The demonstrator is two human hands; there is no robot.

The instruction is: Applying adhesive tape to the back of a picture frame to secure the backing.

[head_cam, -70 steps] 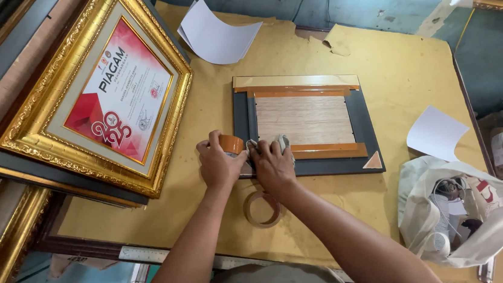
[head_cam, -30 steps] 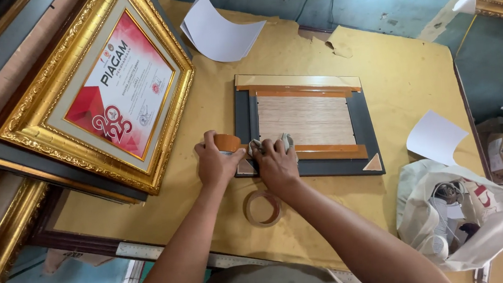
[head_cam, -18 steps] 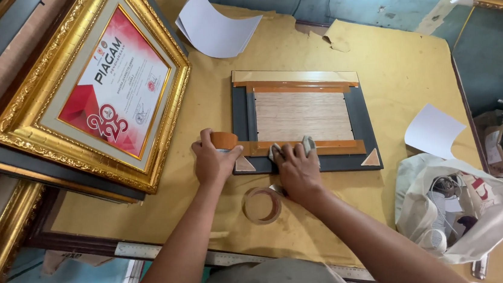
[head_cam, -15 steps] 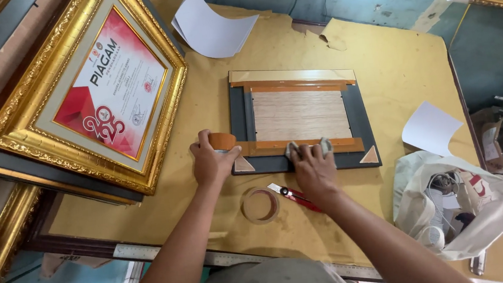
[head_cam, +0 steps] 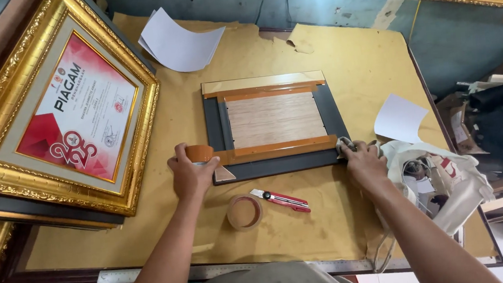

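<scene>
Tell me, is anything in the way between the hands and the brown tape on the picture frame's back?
Nothing visible. The left hand holds the tape roll at the frame back's left edge; the right hand presses a cloth at the strip's right end.

Paper-covered table with frame, tape, cutter

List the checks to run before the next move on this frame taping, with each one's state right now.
1. Left hand holds the brown tape roll at the frame's left edge: ok.
2. Right hand presses a cloth at the strip's right end: ok.
3. Tape strip lies straight along the backing board: ok.
4. Strip stuck down fully, no bubbles: cannot tell.
5. Red utility knife lies within reach beside the spare tape roll: ok.
6. Knife blade retracted: cannot tell.
</scene>
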